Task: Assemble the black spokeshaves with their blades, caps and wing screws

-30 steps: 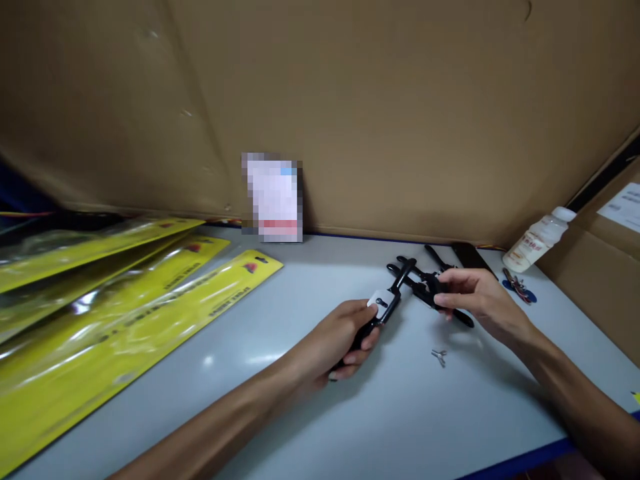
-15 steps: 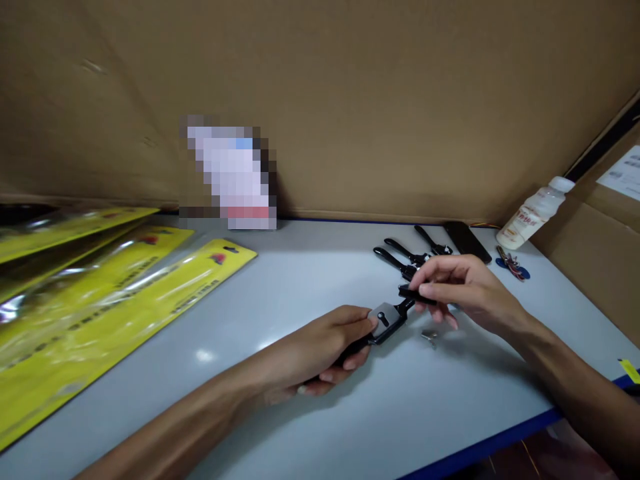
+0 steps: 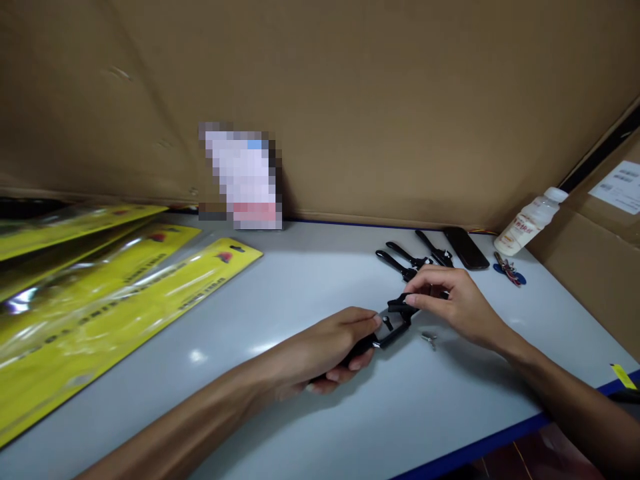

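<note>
Since half a second ago, your right hand (image 3: 457,303) has drawn its small black piece (image 3: 400,304) in against the head of the black tool (image 3: 387,328), where before a gap showed; your left hand (image 3: 333,347) has kept its place. Item, black tool: one, low over the white table (image 3: 300,287), near its front right, handle enclosed in your clenched left hand, flat slotted head projecting toward the right. Item, small black piece: one, pinched between right thumb and fingertips, touching the head. Handling, as judged: stiff metal, light, painted and perhaps slick; grip the tool by its handle, the piece by its edges. Item, small metal fastener (image 3: 429,339): one, loose on the table just beside your right hand, liable to roll or be swept off. Items, further black tools (image 3: 407,257): apparently two, behind your right hand. Item, phone (image 3: 466,248): one. Item, bottle (image 3: 530,222): one. Items, yellow packs (image 3: 125,293): at least three, at left.
</note>
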A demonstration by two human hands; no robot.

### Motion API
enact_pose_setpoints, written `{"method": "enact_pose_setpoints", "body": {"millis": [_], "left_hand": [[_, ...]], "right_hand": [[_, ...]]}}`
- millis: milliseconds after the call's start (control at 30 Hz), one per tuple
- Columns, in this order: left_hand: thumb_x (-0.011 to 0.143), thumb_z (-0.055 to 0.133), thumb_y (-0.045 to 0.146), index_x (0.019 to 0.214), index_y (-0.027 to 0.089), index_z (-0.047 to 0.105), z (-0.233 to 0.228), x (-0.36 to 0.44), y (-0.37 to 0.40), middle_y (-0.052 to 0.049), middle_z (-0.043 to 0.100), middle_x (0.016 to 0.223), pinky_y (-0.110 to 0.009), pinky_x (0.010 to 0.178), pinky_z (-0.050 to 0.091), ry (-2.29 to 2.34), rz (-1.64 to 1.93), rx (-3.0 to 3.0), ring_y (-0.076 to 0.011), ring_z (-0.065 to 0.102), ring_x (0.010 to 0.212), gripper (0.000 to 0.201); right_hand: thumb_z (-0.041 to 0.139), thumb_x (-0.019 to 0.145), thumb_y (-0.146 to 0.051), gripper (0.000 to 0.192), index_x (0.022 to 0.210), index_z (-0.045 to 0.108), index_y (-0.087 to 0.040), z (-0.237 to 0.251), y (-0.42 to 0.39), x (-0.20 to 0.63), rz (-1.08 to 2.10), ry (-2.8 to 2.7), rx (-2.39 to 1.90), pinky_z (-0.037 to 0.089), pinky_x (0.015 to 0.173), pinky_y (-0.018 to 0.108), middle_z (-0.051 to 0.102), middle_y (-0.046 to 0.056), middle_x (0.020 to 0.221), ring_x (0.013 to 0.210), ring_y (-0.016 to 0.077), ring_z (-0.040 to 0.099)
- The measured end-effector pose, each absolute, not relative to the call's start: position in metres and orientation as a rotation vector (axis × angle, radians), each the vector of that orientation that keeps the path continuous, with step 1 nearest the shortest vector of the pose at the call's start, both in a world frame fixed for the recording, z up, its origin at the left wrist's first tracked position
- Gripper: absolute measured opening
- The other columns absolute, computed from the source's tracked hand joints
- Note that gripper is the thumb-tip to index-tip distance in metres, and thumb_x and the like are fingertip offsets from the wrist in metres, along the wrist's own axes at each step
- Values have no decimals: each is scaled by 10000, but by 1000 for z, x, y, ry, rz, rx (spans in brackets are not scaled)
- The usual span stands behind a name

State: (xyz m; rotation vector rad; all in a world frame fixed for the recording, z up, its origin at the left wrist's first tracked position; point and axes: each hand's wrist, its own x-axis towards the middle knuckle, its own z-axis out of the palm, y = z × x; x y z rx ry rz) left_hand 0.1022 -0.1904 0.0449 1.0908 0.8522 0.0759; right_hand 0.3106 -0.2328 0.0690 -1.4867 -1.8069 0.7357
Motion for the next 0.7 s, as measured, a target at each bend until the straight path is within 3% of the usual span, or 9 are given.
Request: {"method": "enact_pose_setpoints", "body": {"millis": [133, 300, 367, 500, 633, 700], "left_hand": [[896, 543, 547, 739, 243, 498, 46, 103, -190, 63, 427, 536, -162, 324, 89, 863, 86, 1099, -65, 198, 377, 345], [845, 471, 727, 638, 229, 449, 45, 103, -191, 50, 384, 520, -178, 326, 82, 842, 28, 1174, -62, 187, 388, 540], [872, 442, 709, 683, 228, 464, 46, 103, -190, 58, 373, 529, -172, 325, 86, 845, 0, 1208, -61, 191, 392, 517], [945, 444, 561, 972, 244, 503, 48, 104, -188, 85, 388, 573, -155, 321, 119, 839, -114, 1269, -67, 205, 402, 323], [959, 432, 523, 888, 239, 434, 42, 103, -184, 93, 383, 589, -150, 312, 157, 812, -128, 1298, -62, 216, 412, 293], [958, 421, 540, 849, 241, 398, 39, 103, -183, 96, 377, 593, -150, 313, 159, 823, -99, 1281, -57, 210, 411, 319]], "right_hand": [[631, 880, -205, 107, 833, 726, -215, 66, -232, 309, 782, -1969, -1389, 442, 727, 313, 696, 16, 829, 774, 161, 599], [600, 920, -148, 139, 882, 713, -220, 57, -233, 302, 661, -2175, -1283, 441, 810, 330, 697, 9, 830, 854, 169, 590], [601, 917, -119, 140, 884, 699, -214, 53, -233, 299, 625, -2197, -1291, 444, 814, 320, 702, 4, 845, 860, 164, 592], [590, 912, -95, 161, 899, 706, -206, 48, -234, 295, 510, -2199, -1288, 457, 803, 305, 682, 13, 865, 854, 158, 598], [606, 889, -109, 119, 907, 704, -173, 63, -237, 303, 312, -2089, -1293, 462, 762, 284, 657, 35, 902, 826, 149, 599], [599, 881, -91, 124, 831, 680, -171, 79, -240, 315, 327, -2095, -1357, 441, 681, 251, 652, 4, 810, 704, 116, 574]]}}
